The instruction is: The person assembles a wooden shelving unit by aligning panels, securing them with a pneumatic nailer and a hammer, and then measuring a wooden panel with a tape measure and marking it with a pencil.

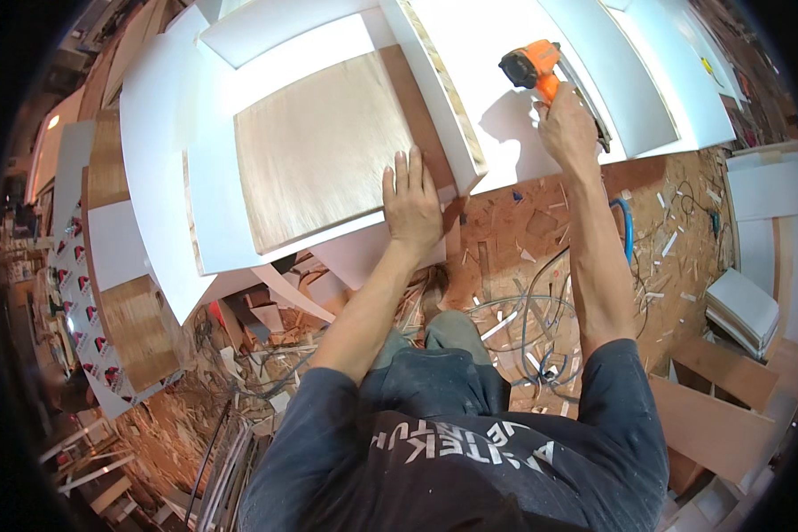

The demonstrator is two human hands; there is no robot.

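Observation:
My left hand (413, 208) lies with its fingers stretched out on the near right corner of a light wooden panel (315, 151). The panel sits inside a white-faced box frame (430, 84) whose upright board shows a bare wood edge. To the right of that board, my right hand (567, 133) is wrapped round the handle of an orange and black nail gun (534, 64). The nail gun is held over a brightly lit white surface, apart from the panel. Its far parts are partly hidden by my hand.
A blue hose (628, 232) hangs beside my right forearm. Offcuts and loose cables (541, 355) litter the floor in front of me. Wooden boxes (718, 390) and stacked white panels (743, 310) stand at the right. More boards (133, 328) lean at the left.

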